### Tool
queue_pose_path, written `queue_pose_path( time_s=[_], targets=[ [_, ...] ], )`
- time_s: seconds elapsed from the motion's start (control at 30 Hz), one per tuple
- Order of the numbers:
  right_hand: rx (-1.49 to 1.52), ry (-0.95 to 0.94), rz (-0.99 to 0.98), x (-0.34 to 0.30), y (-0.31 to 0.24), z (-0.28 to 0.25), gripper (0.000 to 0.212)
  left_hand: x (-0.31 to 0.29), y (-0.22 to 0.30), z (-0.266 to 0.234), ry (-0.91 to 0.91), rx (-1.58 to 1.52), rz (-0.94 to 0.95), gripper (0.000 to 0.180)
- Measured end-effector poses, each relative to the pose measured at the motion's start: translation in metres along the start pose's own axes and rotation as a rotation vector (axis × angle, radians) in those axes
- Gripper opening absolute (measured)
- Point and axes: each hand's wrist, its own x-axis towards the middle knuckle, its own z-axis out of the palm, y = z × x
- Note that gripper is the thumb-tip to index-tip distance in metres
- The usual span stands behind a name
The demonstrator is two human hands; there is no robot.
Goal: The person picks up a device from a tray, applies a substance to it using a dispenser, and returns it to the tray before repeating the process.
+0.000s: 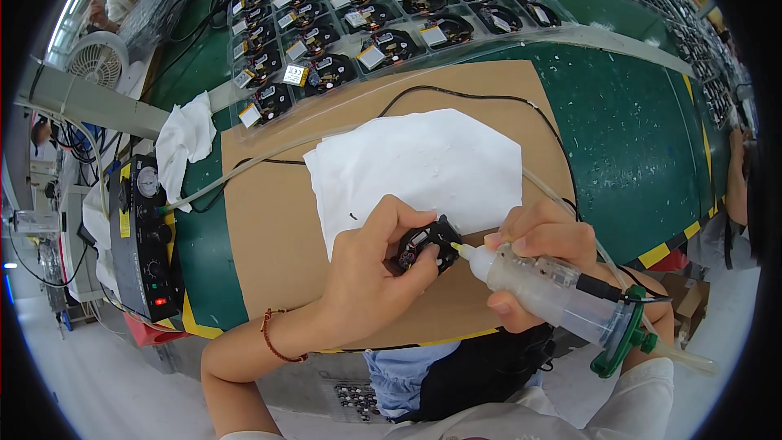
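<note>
Between the thumb and fingers of my left hand (366,265) is a small black electronic part (444,236) with a dark rounded housing; my fingers cover some of it. My right hand (542,244) is wrapped round a glue dispensing syringe (538,281), a cloudy barrel with a green cap (623,338) and an air hose at its rear. The syringe's yellowish tip (458,246) meets or nearly meets the right edge of the black part; I cannot tell if they touch. Under both hands lies a white cloth (423,163) on a brown cardboard sheet (269,228).
Clear trays (358,16) of similar black parts with attached silver batteries stand at the back. A black dispenser box (147,236) with a gauge and knobs is at left, near a crumpled white cloth (186,143) and a fan (98,61). A black cable (472,95) crosses the cardboard.
</note>
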Motion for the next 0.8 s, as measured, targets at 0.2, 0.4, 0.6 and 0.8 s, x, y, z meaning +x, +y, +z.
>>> queue_pose_path(
  time_s=[0.2,0.4,0.6,0.8],
  targets=[
    [0.015,0.035,-0.021,0.000,0.001,-0.001,0.053,0.001,-0.001,0.000,0.002,-0.003,-0.005,0.024],
    [-0.014,-0.026,0.022,0.001,-0.002,-0.009,0.055,0.000,0.000,0.000,0.004,0.016,0.000,0.024],
    [0.050,0.060,0.055,-0.005,-0.001,0.000,0.052,0.000,0.000,0.000,0.001,0.011,-0.001,0.024],
    [0.005,0.019,0.177,-0.004,-0.004,-0.002,0.047,0.000,0.002,-0.001,0.000,0.042,0.008,0.024]
  ],
)
